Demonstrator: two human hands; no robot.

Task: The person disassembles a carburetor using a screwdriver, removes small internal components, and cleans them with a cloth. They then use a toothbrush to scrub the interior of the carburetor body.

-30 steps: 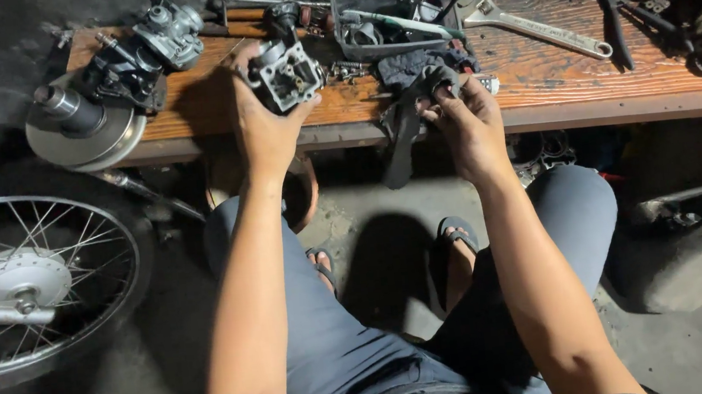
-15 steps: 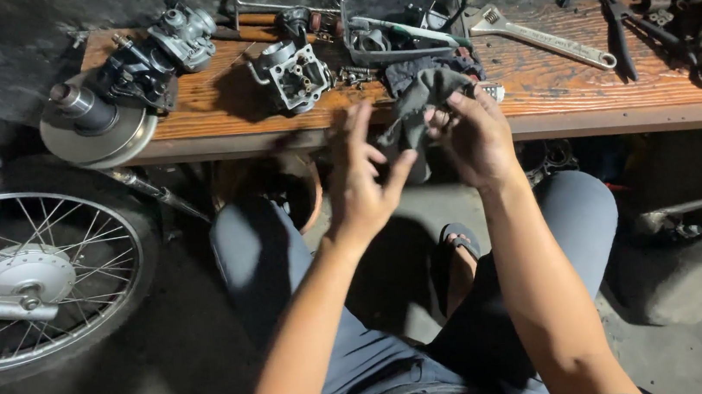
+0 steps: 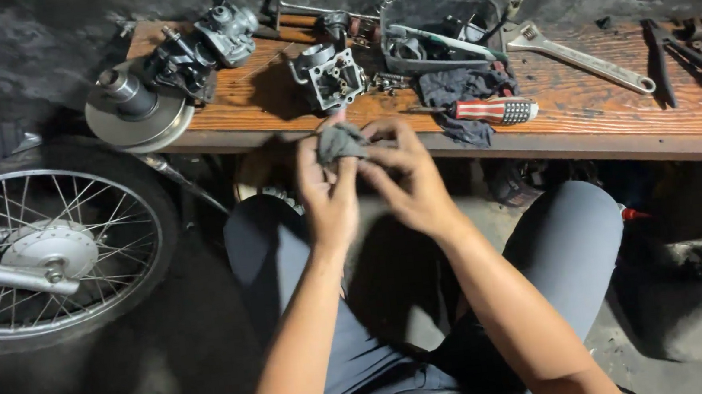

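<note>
While both hands, left hand [image 3: 326, 193] and right hand [image 3: 409, 184], pinch a crumpled grey rag [image 3: 339, 143] at frame centre, just below the worn wooden bench [image 3: 620, 112], the nearby grey metal carburettor body [image 3: 328, 76] could get knocked off by a careless elbow.

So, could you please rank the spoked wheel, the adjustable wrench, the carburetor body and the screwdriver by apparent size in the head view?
1. Spoked wheel, though partly cut off and nearer the camera.
2. Adjustable wrench.
3. Carburetor body and screwdriver look too alike to rank.
</note>
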